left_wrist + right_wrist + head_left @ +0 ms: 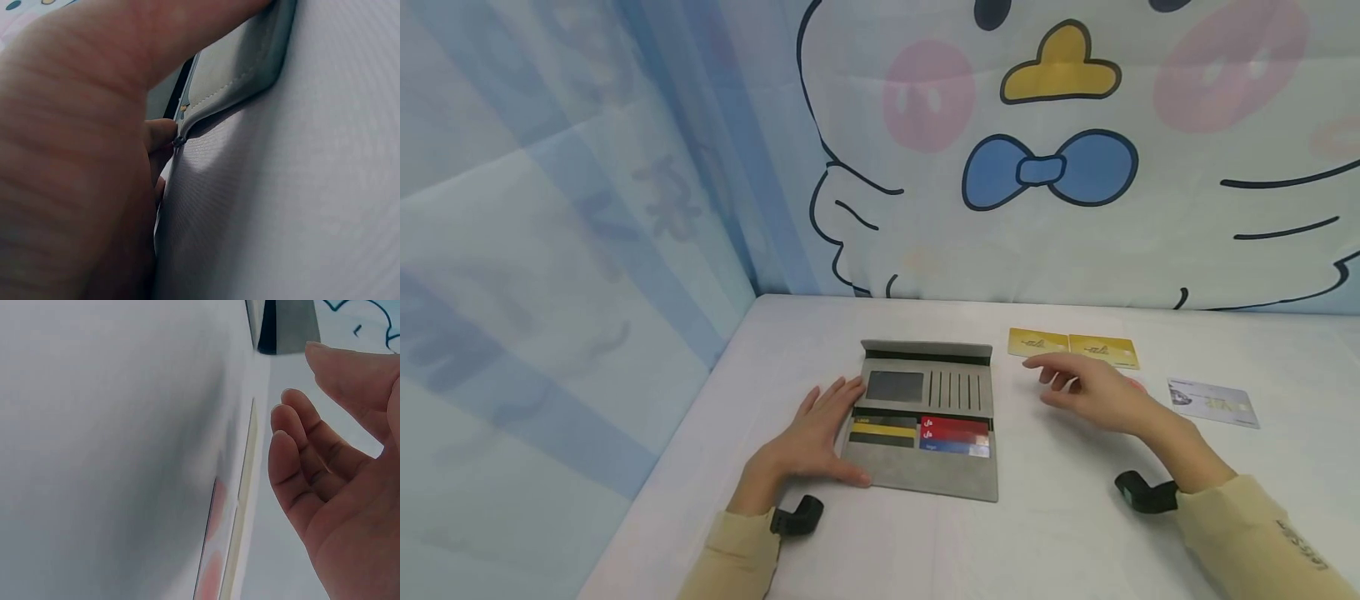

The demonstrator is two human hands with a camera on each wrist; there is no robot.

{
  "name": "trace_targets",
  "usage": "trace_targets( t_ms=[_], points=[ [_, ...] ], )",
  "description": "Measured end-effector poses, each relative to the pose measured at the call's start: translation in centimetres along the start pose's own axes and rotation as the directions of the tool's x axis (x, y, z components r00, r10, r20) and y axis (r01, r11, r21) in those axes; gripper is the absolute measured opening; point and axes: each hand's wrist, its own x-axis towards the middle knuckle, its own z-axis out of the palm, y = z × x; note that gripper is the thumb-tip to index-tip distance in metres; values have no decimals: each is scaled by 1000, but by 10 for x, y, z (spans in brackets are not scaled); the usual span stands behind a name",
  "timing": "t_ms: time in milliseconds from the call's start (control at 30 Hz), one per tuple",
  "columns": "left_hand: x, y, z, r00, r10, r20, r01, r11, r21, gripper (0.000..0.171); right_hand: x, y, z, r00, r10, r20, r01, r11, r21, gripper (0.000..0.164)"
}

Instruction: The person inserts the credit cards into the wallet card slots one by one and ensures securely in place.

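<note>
Wallet (928, 475) could skid right if the spread left hand (814, 437), seemingly only touching, pushes; right hand (1093, 392) hangs empty, half-curled.

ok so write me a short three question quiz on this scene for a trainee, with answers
1. True or false: the left hand touches the grey wallet.
2. Pick one. The right hand is holding:
A) the grey wallet
B) a silver card
C) nothing
3. How many yellow cards lie on the white table?

Key:
1. True; it rests at the wallet's left edge.
2. C; its fingers hold nothing.
3. Two, side by side.
</note>
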Motion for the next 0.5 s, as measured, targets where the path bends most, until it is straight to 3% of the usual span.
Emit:
trace_targets(
  t_ms=[500],
  points=[
    [0,-1,0,1000,11,-7,-11,1000,0,121,-17,35,-26,990,139,24,-138,989,-46,58]
  ],
)
